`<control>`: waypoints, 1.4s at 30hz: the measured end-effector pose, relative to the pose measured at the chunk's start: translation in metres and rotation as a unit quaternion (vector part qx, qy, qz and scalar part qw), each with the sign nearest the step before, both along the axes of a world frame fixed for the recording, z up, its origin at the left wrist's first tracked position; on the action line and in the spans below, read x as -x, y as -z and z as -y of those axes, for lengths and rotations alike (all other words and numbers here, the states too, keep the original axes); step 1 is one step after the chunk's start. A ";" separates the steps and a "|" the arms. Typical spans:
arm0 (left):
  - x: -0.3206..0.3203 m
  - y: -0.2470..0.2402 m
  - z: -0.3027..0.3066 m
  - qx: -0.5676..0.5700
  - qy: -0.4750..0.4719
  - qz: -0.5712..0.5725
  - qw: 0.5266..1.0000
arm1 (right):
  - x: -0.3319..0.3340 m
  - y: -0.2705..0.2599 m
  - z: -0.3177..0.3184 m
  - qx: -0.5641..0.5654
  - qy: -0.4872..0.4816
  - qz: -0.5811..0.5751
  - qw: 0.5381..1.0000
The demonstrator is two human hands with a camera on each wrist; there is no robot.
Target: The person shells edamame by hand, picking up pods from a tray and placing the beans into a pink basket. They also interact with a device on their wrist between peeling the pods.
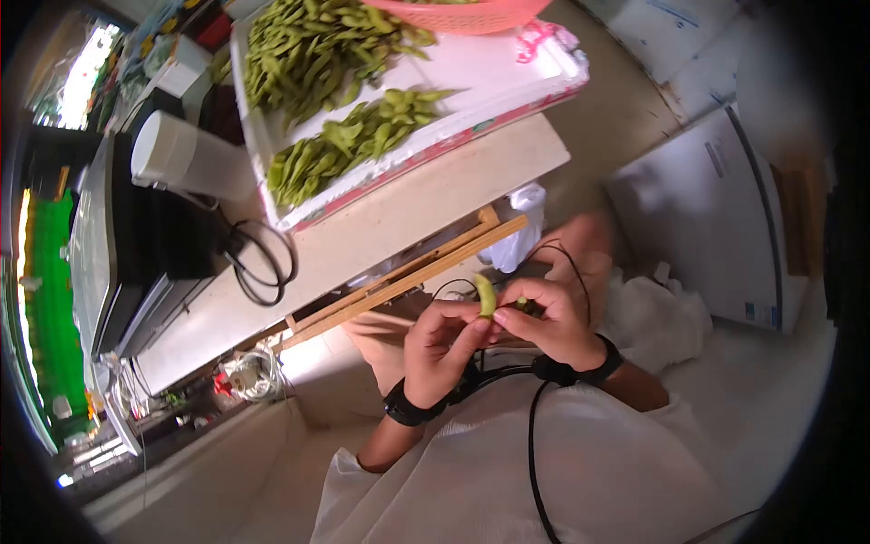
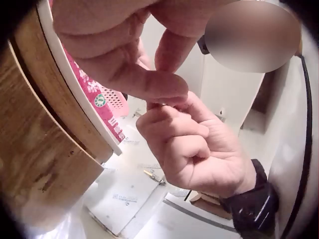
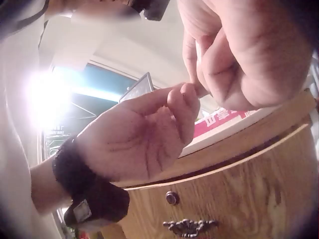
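Note:
In the head view a green edamame pod [image 1: 486, 295] stands upright between my two hands, over the lap. My left hand [image 1: 437, 349] pinches it between thumb and fingertips. The right hand [image 1: 551, 325] meets it at the lower end, thumb and curled finger gripping there. A small green bit [image 1: 523, 304] shows among the right fingers. Both wrist views show the fingertips of the two hands meeting, with the pod hidden behind them. On the table, a white foam tray [image 1: 489, 77] carries a large pile of pods [image 1: 308, 54] and a smaller pile [image 1: 358, 145].
A pink basket [image 1: 462, 16] sits at the tray's far end. The table [image 1: 399, 222] stands just beyond my knees, with a translucent container [image 1: 195, 159], black cable [image 1: 263, 263] and dark appliance [image 1: 154, 236] on its left. A white cabinet [image 1: 702, 218] is at right.

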State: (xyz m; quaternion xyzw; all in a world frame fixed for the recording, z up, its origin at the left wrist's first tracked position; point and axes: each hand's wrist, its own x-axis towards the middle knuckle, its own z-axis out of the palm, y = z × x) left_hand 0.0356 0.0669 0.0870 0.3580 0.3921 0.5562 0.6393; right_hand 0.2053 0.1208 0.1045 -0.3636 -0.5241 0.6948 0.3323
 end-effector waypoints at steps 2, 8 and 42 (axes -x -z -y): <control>-0.001 -0.002 0.002 -0.015 -0.013 -0.140 0.990 | -0.004 0.005 0.001 -0.023 0.008 0.050 0.998; 0.000 -0.004 -0.003 -0.214 -0.061 -0.410 0.884 | -0.007 0.033 0.013 0.010 0.061 0.035 0.997; -0.006 -0.002 0.013 -0.203 -0.041 -0.529 0.823 | -0.007 0.074 0.021 0.130 0.111 -0.110 0.979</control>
